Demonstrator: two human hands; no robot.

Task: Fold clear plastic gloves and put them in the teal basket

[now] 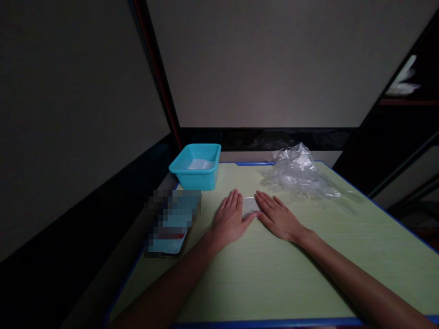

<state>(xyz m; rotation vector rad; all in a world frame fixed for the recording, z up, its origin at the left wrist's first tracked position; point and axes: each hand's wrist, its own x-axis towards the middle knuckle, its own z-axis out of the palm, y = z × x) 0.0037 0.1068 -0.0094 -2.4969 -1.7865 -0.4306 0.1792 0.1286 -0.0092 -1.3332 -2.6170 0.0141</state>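
Observation:
A small clear plastic sheet or bag [250, 206] lies flat on the table, partly covered at both sides; its exact kind is hard to make out. My left hand [231, 217] rests palm down on its left edge, fingers stretched out and pointing away from me. From the other side, my right hand [277, 215] lies flat over the right edge, fingers extended toward the upper left. Both thumbs reach inward near the sheet's lower edge. Neither hand grasps anything.
A turquoise plastic basket [216, 176] with something white inside stands at the back left. Near the left edge lies a phone-like device [178, 224], blurred out. A heap of crumpled clear plastic bags [298, 171] sits at the back right. The pale table [267, 278] has a blue rim.

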